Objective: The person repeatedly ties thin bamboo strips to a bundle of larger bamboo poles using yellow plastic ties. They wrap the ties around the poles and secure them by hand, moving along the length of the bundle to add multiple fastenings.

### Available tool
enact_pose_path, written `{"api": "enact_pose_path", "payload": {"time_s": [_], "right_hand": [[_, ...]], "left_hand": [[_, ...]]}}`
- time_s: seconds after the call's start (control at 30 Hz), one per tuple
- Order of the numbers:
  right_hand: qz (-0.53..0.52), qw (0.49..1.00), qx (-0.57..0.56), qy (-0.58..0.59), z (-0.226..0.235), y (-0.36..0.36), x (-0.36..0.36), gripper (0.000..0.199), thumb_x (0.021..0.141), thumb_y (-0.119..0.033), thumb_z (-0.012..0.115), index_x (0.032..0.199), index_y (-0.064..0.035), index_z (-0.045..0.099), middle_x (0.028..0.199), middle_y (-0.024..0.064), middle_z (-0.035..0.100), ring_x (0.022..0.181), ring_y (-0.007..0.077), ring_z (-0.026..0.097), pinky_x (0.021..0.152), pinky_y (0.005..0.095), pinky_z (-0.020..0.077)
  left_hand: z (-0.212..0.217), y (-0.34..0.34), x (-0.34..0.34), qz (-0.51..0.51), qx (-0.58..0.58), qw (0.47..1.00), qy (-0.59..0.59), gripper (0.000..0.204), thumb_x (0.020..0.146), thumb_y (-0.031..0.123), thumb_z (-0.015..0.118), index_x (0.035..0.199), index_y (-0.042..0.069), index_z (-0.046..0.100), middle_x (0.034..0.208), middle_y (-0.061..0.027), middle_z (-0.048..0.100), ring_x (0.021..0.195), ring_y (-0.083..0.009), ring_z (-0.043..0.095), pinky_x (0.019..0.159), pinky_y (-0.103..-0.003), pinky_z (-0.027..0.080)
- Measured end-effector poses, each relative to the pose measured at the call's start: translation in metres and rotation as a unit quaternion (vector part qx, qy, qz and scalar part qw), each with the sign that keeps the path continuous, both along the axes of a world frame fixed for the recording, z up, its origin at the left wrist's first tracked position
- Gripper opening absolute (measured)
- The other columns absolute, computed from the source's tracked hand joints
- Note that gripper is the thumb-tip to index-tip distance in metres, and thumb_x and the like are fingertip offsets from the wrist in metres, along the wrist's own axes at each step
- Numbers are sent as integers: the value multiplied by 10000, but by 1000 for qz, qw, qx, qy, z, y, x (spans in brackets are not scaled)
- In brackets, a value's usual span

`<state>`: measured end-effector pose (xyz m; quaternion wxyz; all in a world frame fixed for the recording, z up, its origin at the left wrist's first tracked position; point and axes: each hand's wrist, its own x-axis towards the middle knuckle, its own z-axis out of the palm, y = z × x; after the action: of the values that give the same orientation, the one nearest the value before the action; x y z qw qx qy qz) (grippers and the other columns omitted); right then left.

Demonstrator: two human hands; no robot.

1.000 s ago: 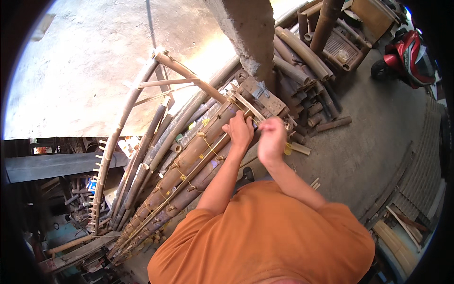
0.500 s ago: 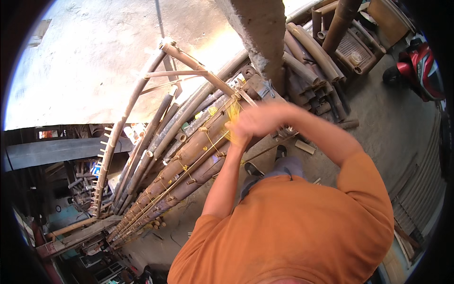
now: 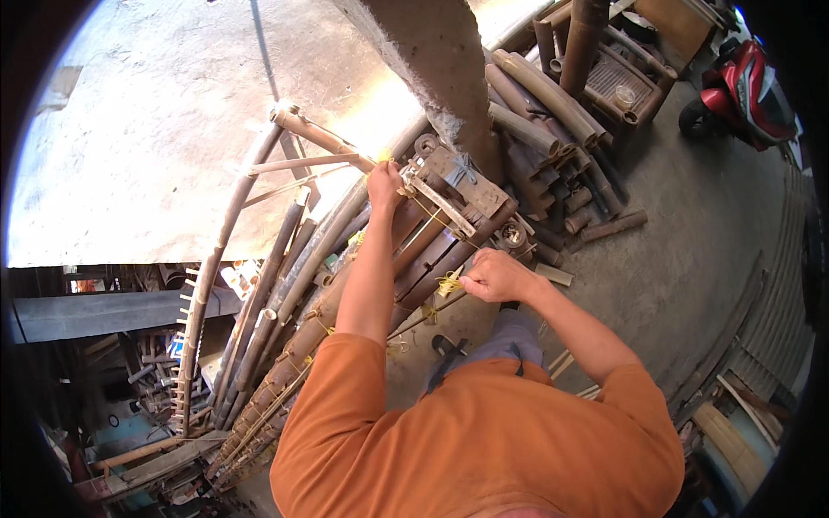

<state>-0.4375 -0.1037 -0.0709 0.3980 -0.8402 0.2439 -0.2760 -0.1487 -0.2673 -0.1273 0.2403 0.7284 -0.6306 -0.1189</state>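
Two long, thick bamboo tubes (image 3: 298,350) lie side by side in front of me, bound with yellow cord and studded with small pegs. My left hand (image 3: 385,184) is closed at their far end, beside a bamboo crosspiece (image 3: 440,207), with yellow string showing at its fingertips. My right hand (image 3: 498,276) is closed in a pinch nearer my body, over the tubes' right side. A loose bunch of yellow string (image 3: 449,283) hangs at its fingers. A thin line seems to run between the two hands along the crosspiece.
A bamboo A-shaped frame (image 3: 226,203) with pegs leans at the left against a pale wall (image 3: 155,138). A rough concrete pillar (image 3: 440,69) stands ahead. Cut bamboo (image 3: 553,104) is piled behind it. A red motorbike (image 3: 751,95) is parked far right.
My hands, together over the tubes before, have moved apart: the left went forward and left, the right back and right. The view has shifted slightly, showing the tubes' end.
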Motion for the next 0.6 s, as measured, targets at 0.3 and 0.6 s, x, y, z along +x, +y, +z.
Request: {"api": "enact_pose_path", "payload": {"time_s": [0.3,0.6], "right_hand": [[-63,997,44,24,12,129,108,295,810,-149,619,1092,-66,627,960,147,629,1010,333,561,901,425,457],[-228,523,654,-497,-30,221,295,217,989,-279,492,937,-90,586,858,36,635,862,162,616,808,308,501]], "left_hand": [[113,201,120,51,-20,998,-32,414,963,289,525,1216,-33,585,1031,-293,655,1005,-429,631,874,-477,490],[57,389,157,10,104,993,-59,251,902,243,611,1100,89,609,1021,-168,682,1003,-361,625,827,-538,375]]}}
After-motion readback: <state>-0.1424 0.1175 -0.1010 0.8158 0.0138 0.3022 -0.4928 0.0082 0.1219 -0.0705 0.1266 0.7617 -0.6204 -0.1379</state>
